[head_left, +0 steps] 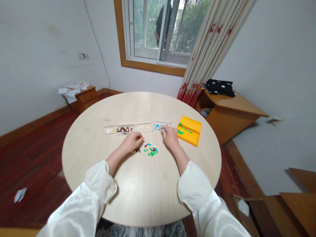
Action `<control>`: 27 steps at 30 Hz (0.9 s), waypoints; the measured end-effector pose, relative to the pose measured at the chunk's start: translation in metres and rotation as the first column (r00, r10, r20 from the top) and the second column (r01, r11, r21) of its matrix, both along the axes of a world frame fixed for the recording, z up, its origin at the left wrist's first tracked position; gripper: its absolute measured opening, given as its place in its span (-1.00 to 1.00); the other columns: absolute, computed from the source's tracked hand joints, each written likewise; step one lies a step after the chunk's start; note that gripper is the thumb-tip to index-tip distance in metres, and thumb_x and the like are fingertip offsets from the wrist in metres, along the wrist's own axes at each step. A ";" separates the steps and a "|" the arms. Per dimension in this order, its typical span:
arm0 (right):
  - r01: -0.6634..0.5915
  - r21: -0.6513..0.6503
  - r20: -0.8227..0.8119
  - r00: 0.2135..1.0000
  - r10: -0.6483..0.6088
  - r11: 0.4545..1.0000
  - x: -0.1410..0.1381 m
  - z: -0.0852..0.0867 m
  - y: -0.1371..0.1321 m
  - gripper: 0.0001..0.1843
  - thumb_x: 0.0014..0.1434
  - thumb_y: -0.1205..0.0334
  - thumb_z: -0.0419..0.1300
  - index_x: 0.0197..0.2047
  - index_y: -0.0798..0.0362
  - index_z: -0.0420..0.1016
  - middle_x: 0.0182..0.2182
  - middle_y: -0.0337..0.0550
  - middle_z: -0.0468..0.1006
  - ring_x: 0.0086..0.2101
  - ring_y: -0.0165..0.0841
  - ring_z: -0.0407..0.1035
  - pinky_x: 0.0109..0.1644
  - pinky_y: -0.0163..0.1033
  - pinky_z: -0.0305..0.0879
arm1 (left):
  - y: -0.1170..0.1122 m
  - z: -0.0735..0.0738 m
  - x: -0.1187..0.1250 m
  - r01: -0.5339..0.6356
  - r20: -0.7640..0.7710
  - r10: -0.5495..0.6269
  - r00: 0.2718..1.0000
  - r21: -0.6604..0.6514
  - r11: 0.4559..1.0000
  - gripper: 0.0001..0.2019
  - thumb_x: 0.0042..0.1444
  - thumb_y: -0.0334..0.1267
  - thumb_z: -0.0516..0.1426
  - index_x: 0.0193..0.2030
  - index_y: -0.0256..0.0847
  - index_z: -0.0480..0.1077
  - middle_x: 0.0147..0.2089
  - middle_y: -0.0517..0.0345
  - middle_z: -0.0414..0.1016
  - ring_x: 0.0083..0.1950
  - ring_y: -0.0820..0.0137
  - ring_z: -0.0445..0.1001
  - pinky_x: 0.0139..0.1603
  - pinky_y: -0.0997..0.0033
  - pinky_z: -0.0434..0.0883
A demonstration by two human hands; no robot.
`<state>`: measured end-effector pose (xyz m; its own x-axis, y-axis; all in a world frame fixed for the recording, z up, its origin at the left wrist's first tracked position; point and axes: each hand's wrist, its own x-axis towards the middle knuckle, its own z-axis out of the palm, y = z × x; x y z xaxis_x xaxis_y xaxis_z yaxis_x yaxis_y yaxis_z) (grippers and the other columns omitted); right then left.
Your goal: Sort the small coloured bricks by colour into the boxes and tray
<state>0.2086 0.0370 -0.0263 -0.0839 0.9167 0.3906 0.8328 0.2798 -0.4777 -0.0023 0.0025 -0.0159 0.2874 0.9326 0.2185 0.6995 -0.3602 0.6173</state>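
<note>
A small heap of loose bricks (pixel 151 150), green, blue and brown, lies in the middle of the round table (pixel 138 187). My left hand (pixel 132 141) rests just left of the heap with its fingers curled; whether they hold anything is hidden. My right hand (pixel 170 136) reaches to the clear tray of blue bricks (pixel 160 125), pinching a small blue brick (pixel 164 130) at its near edge. Three more clear trays stand in a row to the left: one with pale bricks (pixel 144 127), one with brown bricks (pixel 125 129), one with yellow bricks (pixel 109 130).
An orange tray (pixel 191 131) with green bricks sits right of my right hand. Behind the table are a window, a curtain and a wooden cabinet (pixel 232 113) with dark cloth on it. A low wooden stand (pixel 84 97) with papers is at the left wall.
</note>
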 end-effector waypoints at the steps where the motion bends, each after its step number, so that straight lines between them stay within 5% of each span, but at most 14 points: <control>1: 0.002 -0.013 0.005 1.000 -0.002 1.000 0.000 0.000 0.000 -0.76 0.16 0.39 0.02 -0.18 0.09 0.48 -0.17 -0.05 0.56 -0.10 -0.23 0.37 0.01 -0.11 0.04 | 0.000 0.000 0.000 0.001 0.004 -0.001 1.000 -0.001 1.000 -0.80 0.05 -0.28 0.04 -0.48 -0.30 0.42 -0.50 0.12 0.43 -0.44 0.42 0.32 -0.38 0.46 0.20; 14: 0.008 -0.010 0.090 0.996 -0.007 1.000 0.000 0.011 -0.007 -0.77 0.19 0.32 0.01 -0.23 0.08 0.50 -0.29 -0.05 0.59 -0.23 -0.26 0.40 -0.06 -0.14 0.07 | 0.002 -0.002 0.000 0.011 0.006 -0.011 1.000 0.008 1.000 -0.79 0.06 -0.28 0.04 -0.47 -0.31 0.42 -0.49 0.12 0.43 -0.44 0.43 0.32 -0.38 0.47 0.20; 27: -0.024 -0.043 -0.143 0.990 0.017 0.999 0.000 0.000 0.003 -0.82 0.05 0.39 0.14 -0.30 0.05 0.55 -0.35 -0.14 0.60 -0.34 -0.34 0.43 -0.12 -0.23 0.25 | -0.001 0.002 0.002 0.013 0.000 -0.013 1.000 -0.001 1.000 -0.80 0.06 -0.30 0.04 -0.48 -0.31 0.42 -0.49 0.11 0.44 -0.43 0.42 0.33 -0.36 0.47 0.21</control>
